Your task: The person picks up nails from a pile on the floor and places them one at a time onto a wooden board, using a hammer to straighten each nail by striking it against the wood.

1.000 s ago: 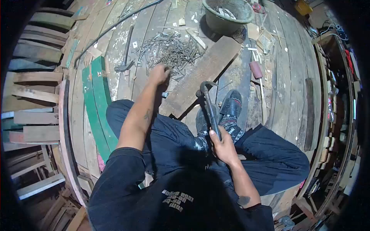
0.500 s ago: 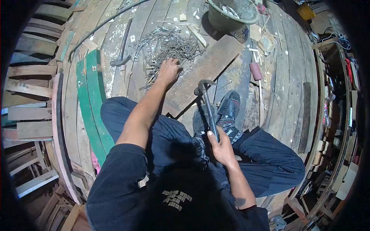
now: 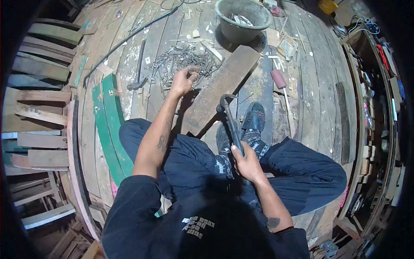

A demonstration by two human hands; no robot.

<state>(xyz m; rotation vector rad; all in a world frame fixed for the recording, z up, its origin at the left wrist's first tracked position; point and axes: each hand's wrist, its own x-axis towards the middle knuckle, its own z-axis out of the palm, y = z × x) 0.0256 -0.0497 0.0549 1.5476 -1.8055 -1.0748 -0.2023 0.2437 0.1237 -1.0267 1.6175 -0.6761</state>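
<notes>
My right hand [image 3: 248, 163] is wrapped round the handle of a claw hammer [image 3: 232, 123], its head pointing away from me above my feet. My left hand [image 3: 184, 81] hovers at the near edge of a pile of nails [image 3: 181, 60], fingers curled and thumb pressed in. Whatever those fingers hold is too small to make out. Just right of that hand a brown wooden plank [image 3: 224, 88] lies slantwise in front of my crossed legs.
A second hammer [image 3: 138, 80] lies left of the nails, beside a green board [image 3: 108, 116]. Behind the plank stands a bucket [image 3: 246, 32] with scraps. A pink cylinder on a stick [image 3: 279, 79] lies to the right. Stacked wood [image 3: 43, 99] lines the left, shelves [image 3: 366, 129] the right.
My left hand has lifted from the nails and drawn slightly back, its fingers now curled together. My right hand still holds the hammer in nearly the same place. The view has shifted slightly.
</notes>
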